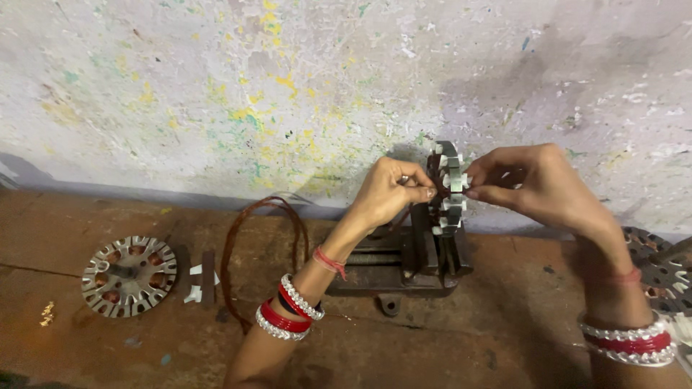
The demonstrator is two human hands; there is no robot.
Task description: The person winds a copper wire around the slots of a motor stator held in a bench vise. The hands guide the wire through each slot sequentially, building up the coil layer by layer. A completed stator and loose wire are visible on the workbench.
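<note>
Two wrists with red and silver bangles point(292, 311) fill the bottom of the frame, one at lower middle and one at lower right. They lead up to the hands, which meet in the upper middle of the frame.

Between the hands stands a round metal motor core point(448, 189) with teeth around its edge. It stands up on its edge, clamped in a small dark vise point(412, 263) on the brown surface point(108, 338). That is likely why both hands are free to work on it: the vise keeps it from tipping or turning.

On the left hand point(389, 193), the fingers are pressed together in a pinch right at the teeth. They seem to pinch something thin there, maybe wire, but it is too small to tell. On the right hand point(537, 186), the fingers also pinch at the other side of the core, so the two hands hold it from both sides.

A loop of copper wire point(261, 245) lies on the surface by the left arm, near the vise, within easy reach. Farther left lies another toothed core point(129, 275), flat on its face, with a small white piece point(194, 282) just beside it. More metal parts point(659, 270) sit at the right edge. A paint-splashed wall point(288, 86) rises behind.
</note>
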